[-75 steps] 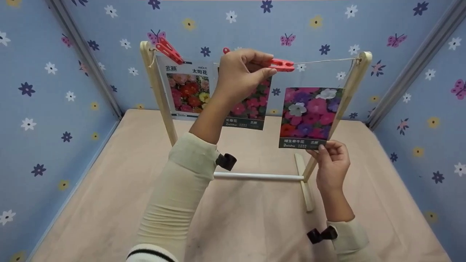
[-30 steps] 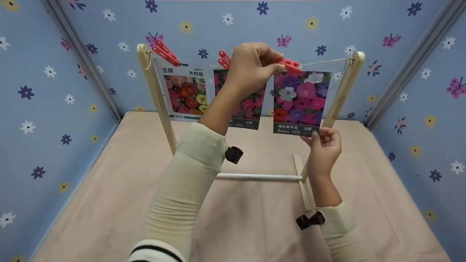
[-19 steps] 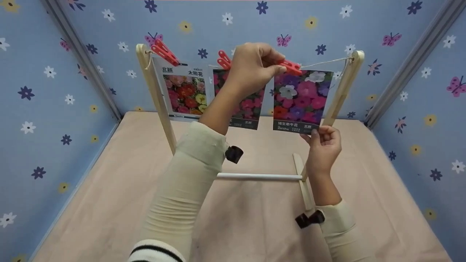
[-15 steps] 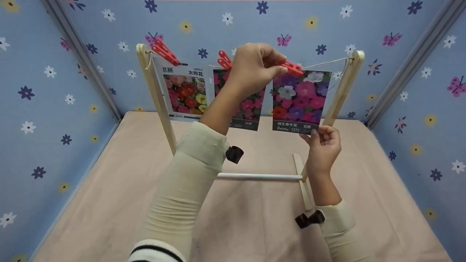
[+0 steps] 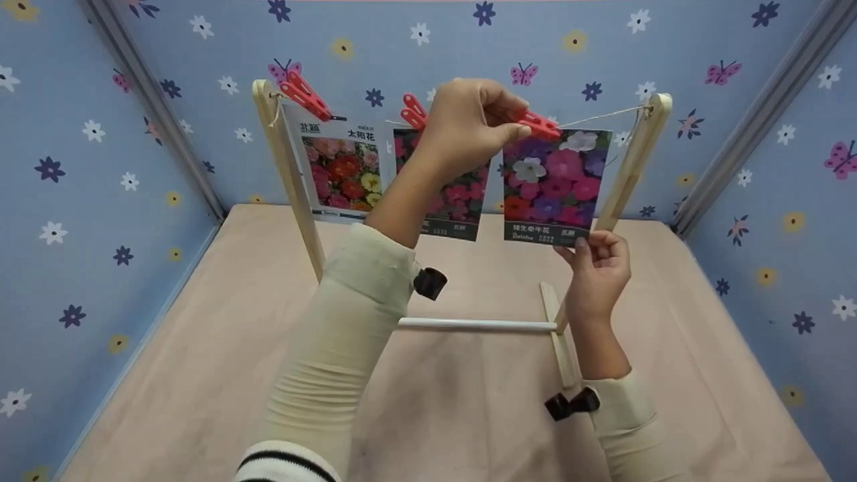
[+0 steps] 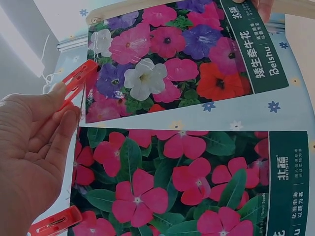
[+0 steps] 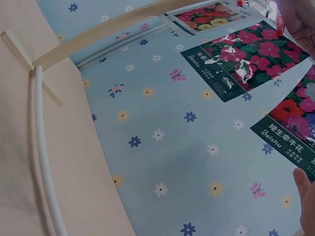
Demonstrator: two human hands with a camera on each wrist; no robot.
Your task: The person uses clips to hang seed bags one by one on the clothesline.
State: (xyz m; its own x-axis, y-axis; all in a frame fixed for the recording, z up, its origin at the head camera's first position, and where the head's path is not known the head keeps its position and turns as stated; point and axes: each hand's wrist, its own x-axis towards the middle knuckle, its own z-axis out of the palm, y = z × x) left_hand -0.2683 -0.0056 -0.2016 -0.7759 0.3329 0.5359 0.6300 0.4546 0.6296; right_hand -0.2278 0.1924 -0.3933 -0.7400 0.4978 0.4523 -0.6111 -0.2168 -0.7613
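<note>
My left hand pinches a red clothespin at the string. In the left wrist view the clothespin sits over the top edge of a seed packet with pink, white and purple flowers. My right hand holds that same packet by its lower right corner, between thumb and fingers. Left of it a second packet with pink flowers hangs from another red clothespin, partly hidden behind my left arm.
A third packet hangs at the left under a red clothespin. The wooden stand's left post and right post carry the string. A white rod runs low between them, above a pink cloth.
Both hands have shifted: the right has raised the flowered packet up to the string, and the left has brought the clothespin slightly right and onto its top edge. Over the last half second little moves.
</note>
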